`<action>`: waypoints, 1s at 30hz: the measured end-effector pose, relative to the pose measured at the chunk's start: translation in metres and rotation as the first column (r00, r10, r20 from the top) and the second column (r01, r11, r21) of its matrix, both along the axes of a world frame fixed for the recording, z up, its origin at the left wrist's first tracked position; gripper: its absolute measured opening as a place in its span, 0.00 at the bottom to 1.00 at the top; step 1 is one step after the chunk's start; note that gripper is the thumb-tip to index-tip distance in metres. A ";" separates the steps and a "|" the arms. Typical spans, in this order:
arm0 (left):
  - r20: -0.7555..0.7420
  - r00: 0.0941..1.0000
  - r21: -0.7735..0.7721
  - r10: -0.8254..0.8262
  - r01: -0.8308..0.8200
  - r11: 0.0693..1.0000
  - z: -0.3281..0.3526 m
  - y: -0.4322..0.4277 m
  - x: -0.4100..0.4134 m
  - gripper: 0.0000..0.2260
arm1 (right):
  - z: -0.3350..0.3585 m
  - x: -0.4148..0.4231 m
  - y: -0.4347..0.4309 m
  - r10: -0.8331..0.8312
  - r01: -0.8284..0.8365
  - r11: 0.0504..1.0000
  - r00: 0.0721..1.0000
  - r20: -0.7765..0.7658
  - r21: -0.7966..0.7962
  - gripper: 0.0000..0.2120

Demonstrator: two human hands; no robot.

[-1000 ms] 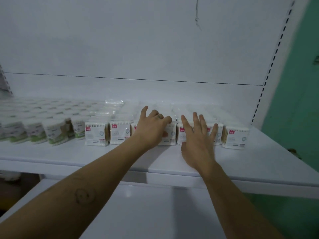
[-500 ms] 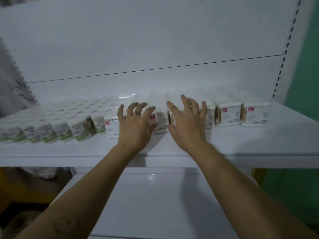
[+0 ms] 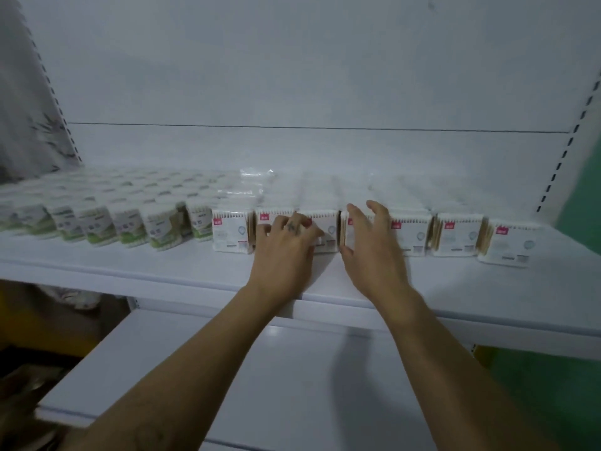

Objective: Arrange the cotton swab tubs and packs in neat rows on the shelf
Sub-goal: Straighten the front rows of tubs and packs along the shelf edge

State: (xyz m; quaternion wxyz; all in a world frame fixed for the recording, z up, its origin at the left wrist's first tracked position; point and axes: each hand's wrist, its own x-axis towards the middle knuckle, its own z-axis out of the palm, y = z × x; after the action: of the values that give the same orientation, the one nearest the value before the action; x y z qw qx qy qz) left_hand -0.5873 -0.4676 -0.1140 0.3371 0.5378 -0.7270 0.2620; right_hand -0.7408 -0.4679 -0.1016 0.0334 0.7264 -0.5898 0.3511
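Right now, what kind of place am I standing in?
Likely a shop or stockroom: a white metal shelf with a slotted upright, stocked with rows of identical cotton swab packs and green-labelled tubs.

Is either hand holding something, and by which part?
Nothing seems gripped: left hand and right hand only press the fronts of white, red-labelled cotton swab packs.

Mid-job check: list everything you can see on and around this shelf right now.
Green-labelled tubs: many, white and green, rows at the left.
Red-tagged packs: about seven fronts showing, white, front row centre to right; more rows behind.
Clear plastic bag: one, transparent, atop stock behind the packs' left end.
Upper shelf: one, white, bearing all stock.
Lower shelf: one, white, below.
Left hand: one, fingers on pack fronts.
Right hand: one, fingers against pack fronts.
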 end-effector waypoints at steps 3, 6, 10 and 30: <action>-0.024 0.999 0.015 -0.036 0.036 0.999 -0.004 0.000 0.005 0.11 | -0.003 0.002 0.001 0.007 -0.007 1.000 1.000 0.027 0.025 0.30; -0.075 0.994 0.049 -0.085 0.089 0.995 -0.006 0.001 0.009 0.11 | -0.003 0.004 0.003 0.013 -0.013 1.000 1.000 0.010 0.019 0.30; -0.101 0.989 0.072 -0.112 0.119 0.990 -0.005 0.002 0.007 0.10 | -0.002 0.003 0.003 0.005 -0.005 1.000 1.000 -0.013 0.008 0.28; -0.013 0.981 0.084 0.195 -0.193 0.978 0.018 0.013 0.117 0.19 | -0.004 0.074 0.023 0.190 -0.203 0.973 0.974 -0.125 -0.105 0.19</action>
State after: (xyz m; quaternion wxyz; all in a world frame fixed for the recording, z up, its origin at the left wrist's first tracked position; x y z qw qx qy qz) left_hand -0.4703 -0.4548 -0.0958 0.2951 0.6223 -0.6777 0.2575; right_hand -0.6669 -0.4445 -0.1058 0.0747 0.7969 -0.4904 0.3448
